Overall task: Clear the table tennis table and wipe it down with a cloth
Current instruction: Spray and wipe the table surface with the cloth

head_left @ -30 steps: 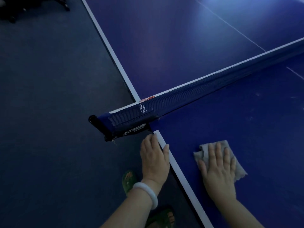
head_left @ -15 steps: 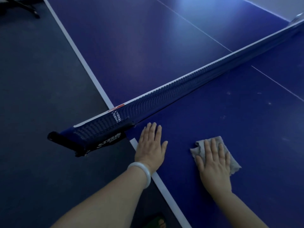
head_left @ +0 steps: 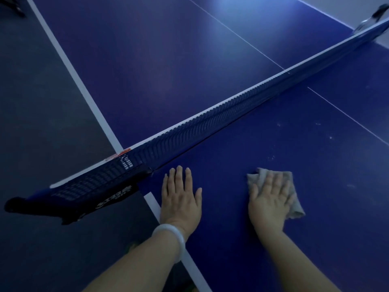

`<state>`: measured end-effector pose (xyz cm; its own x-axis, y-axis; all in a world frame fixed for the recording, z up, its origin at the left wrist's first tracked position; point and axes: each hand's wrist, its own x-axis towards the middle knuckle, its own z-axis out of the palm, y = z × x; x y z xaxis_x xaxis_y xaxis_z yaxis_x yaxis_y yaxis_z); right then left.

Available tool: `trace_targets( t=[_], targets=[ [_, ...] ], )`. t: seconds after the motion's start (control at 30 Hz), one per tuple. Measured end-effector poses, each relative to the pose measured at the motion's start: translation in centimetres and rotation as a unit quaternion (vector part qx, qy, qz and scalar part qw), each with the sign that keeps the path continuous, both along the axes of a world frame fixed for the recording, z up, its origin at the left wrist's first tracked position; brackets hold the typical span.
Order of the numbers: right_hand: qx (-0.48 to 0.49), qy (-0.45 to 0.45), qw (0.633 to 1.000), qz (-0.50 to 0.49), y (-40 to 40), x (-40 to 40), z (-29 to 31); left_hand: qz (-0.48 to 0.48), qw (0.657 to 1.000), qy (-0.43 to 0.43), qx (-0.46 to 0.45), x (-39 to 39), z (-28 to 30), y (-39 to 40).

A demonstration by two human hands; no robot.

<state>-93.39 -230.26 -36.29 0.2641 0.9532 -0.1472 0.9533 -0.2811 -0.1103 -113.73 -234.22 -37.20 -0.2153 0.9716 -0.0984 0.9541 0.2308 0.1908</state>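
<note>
Head view. Cloth (head_left: 293,199) grey, crumpled, folded unevenly; lay flat on blue bench (head_left: 315,218), near half, just short of net (head_left: 210,121). Right hand (head_left: 270,202) lay flat on cloth, fingers straight and spread, pressing down; image slightly blurred. Left hand (head_left: 181,197) lay flat on bare bench beside white edge line (head_left: 155,204), fingers straight, holding nothing. White bangle (head_left: 170,237) on left wrist. Pale specks and smudges on surface right of cloth. White logo on net clamp (head_left: 114,197); lettering not legible. Small red label at net's top edge unreadable.
</note>
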Motion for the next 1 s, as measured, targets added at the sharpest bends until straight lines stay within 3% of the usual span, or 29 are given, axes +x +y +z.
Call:
trace_targets(
  t=[0.07,0.13,0.2,0.27,0.37,0.43,0.5,0.63,0.73,0.8,0.87,0.93,1.0],
  targets=[
    [0.031,0.001,0.989,0.143,-0.9,-2.9,-0.4,0.001,1.000,-0.003,-0.003,0.0,0.2,0.0],
    [0.027,0.027,0.954,0.298,-1.2,-4.0,-0.6,0.000,1.000,-0.007,-0.006,0.0,0.4,0.0],
    [0.020,0.030,0.928,0.372,0.5,-2.5,-0.4,0.003,1.000,-0.008,-0.002,0.1,0.4,0.0],
    [0.035,-0.020,0.940,0.338,3.6,0.8,-0.5,0.006,1.000,-0.009,-0.001,0.2,0.4,0.1],
    [0.006,-0.020,0.998,0.064,7.2,5.3,0.2,0.008,1.000,-0.006,-0.002,0.2,0.2,0.2],
    [-0.013,0.023,0.998,-0.063,7.4,5.1,0.6,0.007,1.000,-0.002,-0.005,0.2,0.2,0.2],
    [-0.001,0.020,0.999,-0.041,6.2,2.2,0.3,0.007,1.000,-0.001,-0.009,0.2,0.3,0.3],
    [0.048,-0.001,0.972,0.228,2.0,-4.4,-0.9,0.006,1.000,0.001,-0.018,0.3,0.6,0.3],
    [0.032,0.015,0.938,0.344,2.4,-3.7,-0.6,0.003,1.000,0.008,-0.018,0.2,0.7,0.3],
    [0.041,-0.021,0.949,0.311,4.2,-1.0,-0.5,0.003,1.000,0.007,-0.018,0.1,0.5,0.3],
    [0.023,-0.021,0.989,0.146,5.4,1.9,-0.2,0.002,1.000,0.007,-0.019,0.2,0.4,0.2],
    [0.000,0.019,1.000,0.004,5.0,2.7,0.0,0.003,1.000,0.006,-0.017,0.2,0.2,0.2],
    [0.006,0.011,1.000,0.000,3.2,1.0,-0.3,0.005,1.000,0.007,-0.018,0.2,0.2,0.2]
  ],
)
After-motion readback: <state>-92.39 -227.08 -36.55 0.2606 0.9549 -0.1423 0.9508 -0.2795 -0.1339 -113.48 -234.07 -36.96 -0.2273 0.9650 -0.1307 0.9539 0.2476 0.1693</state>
